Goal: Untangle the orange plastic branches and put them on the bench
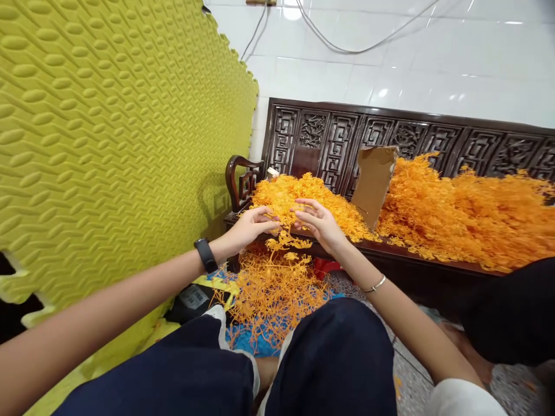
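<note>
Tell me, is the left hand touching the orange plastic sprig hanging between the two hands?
Touching. The head view shows fingers of the left hand closed on the orange sprig; the right hand grips its other end.

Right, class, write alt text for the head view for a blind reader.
A left hand and right hand hold an orange sprig at a dark carved bench heaped with orange pieces. A looser pile lies below.

Two hands [251, 227] [319, 223], one held sprig [287, 241], one bench [390, 249], one cardboard sheet [373, 176].
</note>
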`<state>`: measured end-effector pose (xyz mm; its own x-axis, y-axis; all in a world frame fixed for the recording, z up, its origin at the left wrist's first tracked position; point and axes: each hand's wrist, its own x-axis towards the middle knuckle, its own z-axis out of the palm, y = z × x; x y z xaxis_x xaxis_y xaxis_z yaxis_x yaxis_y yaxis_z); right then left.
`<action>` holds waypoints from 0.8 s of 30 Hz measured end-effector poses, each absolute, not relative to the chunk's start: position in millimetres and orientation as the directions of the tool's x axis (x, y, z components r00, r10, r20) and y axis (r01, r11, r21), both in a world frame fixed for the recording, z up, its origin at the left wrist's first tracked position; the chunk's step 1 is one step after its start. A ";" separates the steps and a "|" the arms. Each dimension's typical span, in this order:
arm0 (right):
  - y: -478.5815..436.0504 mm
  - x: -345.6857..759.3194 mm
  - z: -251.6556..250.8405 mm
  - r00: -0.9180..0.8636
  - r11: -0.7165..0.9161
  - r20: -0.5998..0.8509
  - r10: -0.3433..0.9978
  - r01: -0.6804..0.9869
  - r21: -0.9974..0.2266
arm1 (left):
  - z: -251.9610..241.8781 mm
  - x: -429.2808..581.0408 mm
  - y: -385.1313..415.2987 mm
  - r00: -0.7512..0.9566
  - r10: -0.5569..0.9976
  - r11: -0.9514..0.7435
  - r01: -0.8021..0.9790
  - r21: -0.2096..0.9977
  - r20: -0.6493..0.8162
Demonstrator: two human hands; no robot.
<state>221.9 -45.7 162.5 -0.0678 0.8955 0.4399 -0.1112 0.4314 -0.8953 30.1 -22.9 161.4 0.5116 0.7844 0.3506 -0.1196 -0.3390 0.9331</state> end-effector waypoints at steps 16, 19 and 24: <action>-98.8 203.1 186.9 -0.312 0.508 0.495 0.811 -0.044 -0.860 | 177.7 34.7 -83.6 0.550 0.728 -0.229 -0.368 0.901 0.409; -117.0 210.5 184.1 -0.314 0.460 0.436 0.843 -0.001 -0.888 | 174.2 36.4 -100.9 0.595 0.701 -0.169 -0.397 0.902 0.393; -126.7 213.7 170.7 -0.343 0.425 0.384 0.857 0.049 -0.904 | 170.3 38.0 -120.8 0.506 0.763 -0.201 -0.407 0.891 0.403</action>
